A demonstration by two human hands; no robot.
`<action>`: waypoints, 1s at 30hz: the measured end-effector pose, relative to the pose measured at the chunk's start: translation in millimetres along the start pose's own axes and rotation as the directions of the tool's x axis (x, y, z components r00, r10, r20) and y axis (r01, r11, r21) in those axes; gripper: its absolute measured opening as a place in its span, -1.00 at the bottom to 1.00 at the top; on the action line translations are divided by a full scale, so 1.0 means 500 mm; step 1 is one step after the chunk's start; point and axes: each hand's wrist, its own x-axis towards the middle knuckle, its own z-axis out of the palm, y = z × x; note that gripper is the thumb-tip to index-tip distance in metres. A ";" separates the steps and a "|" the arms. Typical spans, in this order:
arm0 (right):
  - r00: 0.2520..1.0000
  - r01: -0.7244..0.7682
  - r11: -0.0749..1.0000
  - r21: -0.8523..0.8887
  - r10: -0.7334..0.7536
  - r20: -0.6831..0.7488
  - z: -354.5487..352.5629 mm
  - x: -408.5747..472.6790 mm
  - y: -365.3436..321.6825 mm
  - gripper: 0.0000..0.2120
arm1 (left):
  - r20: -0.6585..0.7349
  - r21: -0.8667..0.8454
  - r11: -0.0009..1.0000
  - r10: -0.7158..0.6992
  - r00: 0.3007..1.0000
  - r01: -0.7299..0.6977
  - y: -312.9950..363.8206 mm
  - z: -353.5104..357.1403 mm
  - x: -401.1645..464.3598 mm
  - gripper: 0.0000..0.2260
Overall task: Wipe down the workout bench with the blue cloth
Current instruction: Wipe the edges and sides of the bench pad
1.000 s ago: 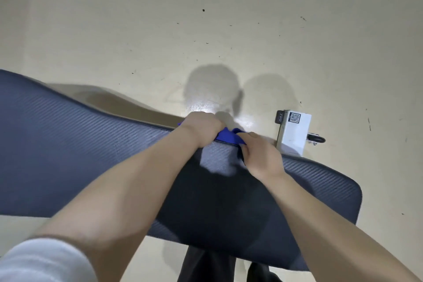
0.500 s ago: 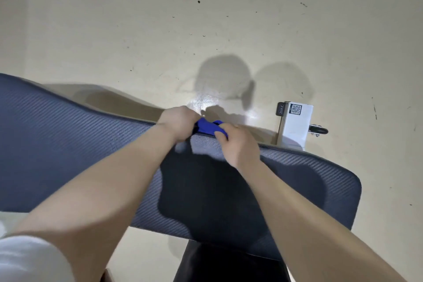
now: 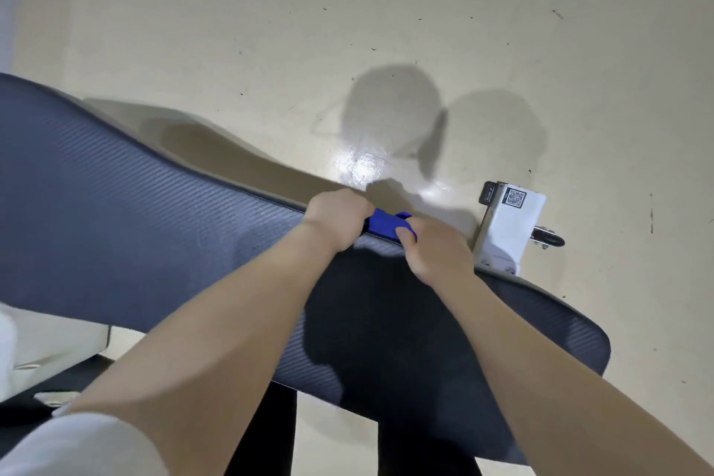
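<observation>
A small, bright blue cloth (image 3: 389, 225), bunched into a narrow strip, was held against the far edge of a long, dark grey padded workout bench (image 3: 127, 228) with a ribbed, woven-look cover. The cloth was gripped at both ends. The left hand (image 3: 337, 218) was curled into a fist over the left end of the cloth, knuckles turned away from the camera, so that its fingertips were hidden beyond the bench edge. The right hand (image 3: 436, 249) was closed on the right end of the cloth, the thumb lying on top of the blue fabric and the remaining fingers folded over the edge. Only the short stretch of cloth between the two hands was visible; the two hands were set close together, just apart.

Just to the right of the grip, beyond the bench edge, a white rectangular metal bracket (image 3: 506, 232) bearing a black-and-white QR label was seen, with a black-tipped pin (image 3: 548, 239) projecting from its right side. Behind the grip, a glossy cream floor (image 3: 270, 31) with scattered dark specks was shown; two rounded shadows were cast on it directly beyond the hands. On the near side of the grip, both bare forearms crossed the padded surface, over which a dark shadow was cast. A white sleeve (image 3: 77, 444) was visible at the lower left.
</observation>
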 end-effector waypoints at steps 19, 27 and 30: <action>0.976 -0.150 0.979 0.138 0.168 -0.135 0.106 0.070 -0.313 -0.70 | -0.018 -0.050 0.996 0.070 0.997 -0.070 -0.341 -0.025 -0.016 -0.84; 0.984 -0.003 0.976 0.218 0.041 -0.171 0.190 0.154 -0.626 -0.79 | -0.232 0.118 0.993 0.035 0.972 -0.008 -0.634 -0.067 -0.084 -0.78; 0.990 0.020 0.973 0.228 0.013 -0.141 0.181 0.144 -0.613 -0.80 | -0.214 0.154 0.987 -0.008 0.977 0.042 -0.638 -0.066 -0.088 -0.73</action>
